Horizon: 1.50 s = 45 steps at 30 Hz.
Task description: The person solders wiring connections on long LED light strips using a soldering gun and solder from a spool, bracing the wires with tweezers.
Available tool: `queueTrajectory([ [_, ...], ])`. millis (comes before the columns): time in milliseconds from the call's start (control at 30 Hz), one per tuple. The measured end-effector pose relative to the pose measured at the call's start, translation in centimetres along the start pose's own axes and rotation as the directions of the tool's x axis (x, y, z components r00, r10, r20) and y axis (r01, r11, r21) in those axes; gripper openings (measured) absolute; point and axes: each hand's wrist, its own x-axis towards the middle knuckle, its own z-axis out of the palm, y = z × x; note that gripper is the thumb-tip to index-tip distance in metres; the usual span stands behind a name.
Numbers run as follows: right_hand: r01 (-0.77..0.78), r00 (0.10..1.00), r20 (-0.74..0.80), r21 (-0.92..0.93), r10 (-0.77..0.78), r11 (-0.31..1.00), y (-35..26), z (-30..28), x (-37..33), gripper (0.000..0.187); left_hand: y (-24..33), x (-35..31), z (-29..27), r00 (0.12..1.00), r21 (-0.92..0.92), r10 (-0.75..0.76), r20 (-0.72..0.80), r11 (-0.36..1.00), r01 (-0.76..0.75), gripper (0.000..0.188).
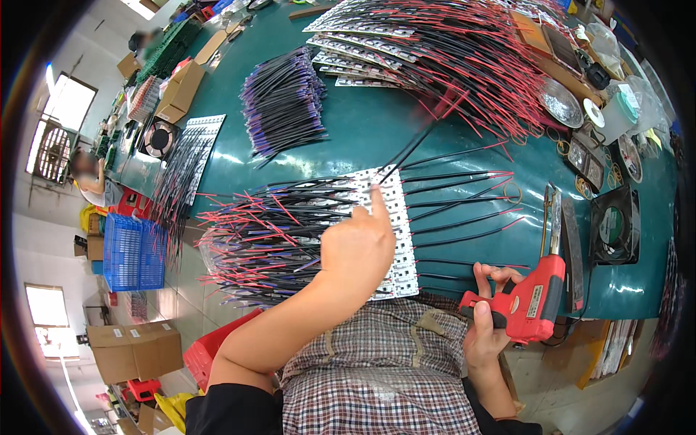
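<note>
My left hand [359, 243] reaches over a white circuit board panel [401, 250], its index finger stretched out and the others curled. The fingertip presses at the foot of a pair of black wires [413, 147], which stand up from the panel with blurred red ends; my thumb is hidden. Several black wires with red tips [464, 206] fan out from the panel's right edge. A dense bundle of black and red wires [268, 239] lies across its left part. At the right, my right hand [489, 319] grips a red-and-black soldering gun [536, 304], its metal barrel pointing away from me.
Behind the panel lie a purple-black wire bundle [283, 105] and a large heap of red-black wires [464, 65] on white boards. A black fan [615, 225], a metal dish [562, 103] and rubber bands [583, 186] are at the right. A blue crate [134, 252] stands left of the green table [348, 134].
</note>
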Motion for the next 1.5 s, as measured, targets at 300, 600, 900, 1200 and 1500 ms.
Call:
queueTrajectory([
  [300,-0.005,1.0,0.002,-0.013,0.005,1.0,0.0,0.0,-0.1,0.059,0.7,0.7,-1.9,0.998,-0.119,0.04,-0.048,0.992,-0.045,0.053],
  [600,-0.022,1.0,-0.003,-0.022,0.022,1.0,-0.3,-0.1,0.1,0.059,0.2,3.7,0.9,0.996,-0.032,-0.077,-0.037,0.997,0.076,0.054],
  [900,-0.029,1.0,0.008,-0.034,0.029,0.999,-0.5,0.1,0.4,0.058,-2.2,1.0,2.4,0.968,-0.085,-0.244,-0.053,0.967,0.239,0.06],
  [1200,0.055,0.998,0.041,-0.119,-0.051,0.991,-1.2,1.2,0.0,0.06,-2.4,1.9,3.4,0.976,-0.149,-0.175,-0.13,0.977,0.155,0.058],
  [1500,0.004,0.989,0.148,-0.194,0.025,0.981,0.5,2.8,0.2,0.048,-3.6,1.5,3.1,0.973,-0.215,-0.174,-0.154,0.967,0.139,0.054],
])
